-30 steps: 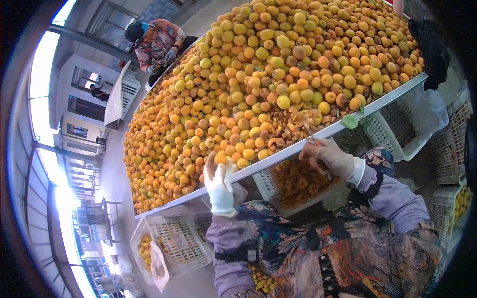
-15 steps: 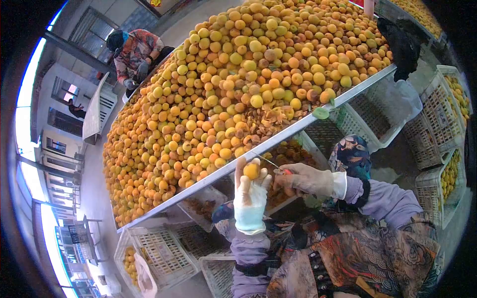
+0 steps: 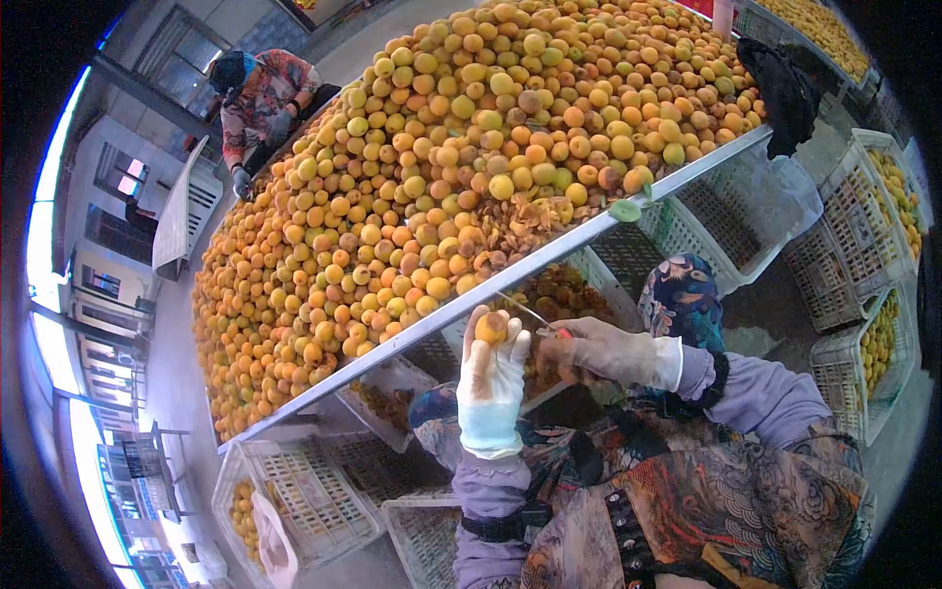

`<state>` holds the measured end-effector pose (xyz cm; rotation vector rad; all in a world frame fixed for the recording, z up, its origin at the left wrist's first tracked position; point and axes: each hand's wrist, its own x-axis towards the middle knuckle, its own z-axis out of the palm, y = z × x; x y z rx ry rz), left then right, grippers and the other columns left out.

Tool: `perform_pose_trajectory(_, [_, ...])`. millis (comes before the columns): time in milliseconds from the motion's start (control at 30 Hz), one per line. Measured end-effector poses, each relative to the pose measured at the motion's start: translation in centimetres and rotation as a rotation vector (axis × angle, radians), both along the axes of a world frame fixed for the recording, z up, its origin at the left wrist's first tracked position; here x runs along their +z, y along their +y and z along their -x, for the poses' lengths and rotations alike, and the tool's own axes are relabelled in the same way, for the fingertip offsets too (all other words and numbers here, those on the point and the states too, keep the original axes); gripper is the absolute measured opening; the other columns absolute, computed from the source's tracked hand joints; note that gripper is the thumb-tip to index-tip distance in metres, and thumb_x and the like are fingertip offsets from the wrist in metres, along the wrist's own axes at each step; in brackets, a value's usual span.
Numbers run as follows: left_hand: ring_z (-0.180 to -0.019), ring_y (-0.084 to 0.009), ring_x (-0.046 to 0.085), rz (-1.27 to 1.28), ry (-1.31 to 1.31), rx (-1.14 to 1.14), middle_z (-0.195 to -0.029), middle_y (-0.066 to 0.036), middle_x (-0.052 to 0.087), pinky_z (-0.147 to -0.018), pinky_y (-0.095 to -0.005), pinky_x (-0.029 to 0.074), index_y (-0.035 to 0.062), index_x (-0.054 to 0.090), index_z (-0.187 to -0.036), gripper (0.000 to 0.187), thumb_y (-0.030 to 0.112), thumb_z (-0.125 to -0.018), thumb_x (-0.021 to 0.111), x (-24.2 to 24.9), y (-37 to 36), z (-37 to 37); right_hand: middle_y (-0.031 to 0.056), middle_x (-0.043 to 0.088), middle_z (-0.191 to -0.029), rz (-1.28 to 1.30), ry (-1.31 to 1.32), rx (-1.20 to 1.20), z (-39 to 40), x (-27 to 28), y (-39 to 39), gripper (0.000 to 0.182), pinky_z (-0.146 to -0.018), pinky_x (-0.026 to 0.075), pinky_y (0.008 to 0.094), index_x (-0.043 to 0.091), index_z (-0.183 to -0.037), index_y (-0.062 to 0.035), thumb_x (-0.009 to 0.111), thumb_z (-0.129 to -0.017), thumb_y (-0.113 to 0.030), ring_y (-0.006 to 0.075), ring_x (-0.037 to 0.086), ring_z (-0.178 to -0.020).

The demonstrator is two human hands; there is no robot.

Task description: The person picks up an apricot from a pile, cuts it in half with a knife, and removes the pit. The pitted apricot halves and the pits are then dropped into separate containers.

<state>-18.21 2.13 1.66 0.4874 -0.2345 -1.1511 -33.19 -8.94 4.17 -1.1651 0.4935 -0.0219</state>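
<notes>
Your left hand (image 3: 491,378), gloved white, pinches one apricot (image 3: 490,327) between thumb and fingertips, just below the metal edge of the worktop (image 3: 549,263); your right hand (image 3: 589,351) is closed around a small knife (image 3: 535,320) whose thin blade points at the fruit; judge the apricot light, soft and easily bruised, its skin likely a little slippery under a glove; hold it by the sides with gentle pressure, leaving the seam clear for the blade; too hard a squeeze would probably crush the flesh; the heap of apricots (image 3: 442,177) lies just above, and a white crate (image 3: 304,486) stands below the worktop.
</notes>
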Motion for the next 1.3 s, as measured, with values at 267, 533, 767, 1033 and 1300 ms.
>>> perform_pose_trajectory(267, [-0.116,-0.0273,0.047,-0.024,-0.007,0.029,-0.127,-0.015,0.046,-0.1,-0.0386,0.04,0.0036,0.036,-0.134,0.05,0.011,-0.088,0.054,0.5,-0.2,1.1,-0.0023,0.05,-0.063,0.011,0.05,0.008,0.0,-0.1,1.6,0.036,-0.039,0.035,0.0205,0.051,-0.087,-0.012,0.052,-0.088,-0.049,0.0062,0.045,-0.05])
perform_pose_trajectory(533, [-0.118,-0.0277,0.046,-0.062,-0.121,0.042,-0.125,-0.014,0.045,-0.101,-0.039,0.038,0.0014,0.036,-0.133,0.051,0.008,-0.086,0.055,0.6,0.0,1.3,-0.0028,0.049,-0.063,0.023,0.07,0.052,0.1,-0.3,2.0,0.037,-0.039,0.035,0.0208,0.052,-0.089,-0.0124,0.051,-0.088,-0.049,0.006,0.043,-0.048])
perform_pose_trajectory(767, [-0.119,-0.0275,0.046,-0.099,-0.209,0.049,-0.128,-0.015,0.045,-0.101,-0.0398,0.039,0.0008,0.034,-0.134,0.05,0.01,-0.088,0.052,0.1,-0.2,1.8,-0.0026,0.049,-0.063,0.049,0.083,0.058,0.1,-0.4,2.2,0.04,-0.04,0.035,0.0206,0.053,-0.09,-0.0121,0.051,-0.087,-0.052,0.0064,0.044,-0.048])
perform_pose_trajectory(1033, [-0.117,-0.0274,0.047,-0.13,-0.287,0.046,-0.127,-0.014,0.047,-0.099,-0.0393,0.04,0.0005,0.036,-0.132,0.049,0.013,-0.088,0.053,0.1,-0.4,1.9,-0.0046,0.05,-0.064,0.039,0.065,0.022,-0.1,-0.2,2.1,0.042,-0.044,0.035,0.0208,0.058,-0.089,-0.0118,0.054,-0.085,-0.053,0.0058,0.043,-0.05])
perform_pose_trajectory(1300, [-0.11,-0.0261,0.052,-0.166,-0.307,0.063,-0.12,-0.012,0.05,-0.095,-0.0384,0.042,-0.001,0.036,-0.131,0.054,0.014,-0.085,0.061,0.3,-0.5,2.3,-0.0051,0.056,-0.075,-0.017,-0.02,-0.025,-0.4,0.1,2.4,0.041,-0.057,0.041,0.0226,0.061,-0.094,-0.0071,0.057,-0.087,-0.048,0.004,0.048,-0.066])
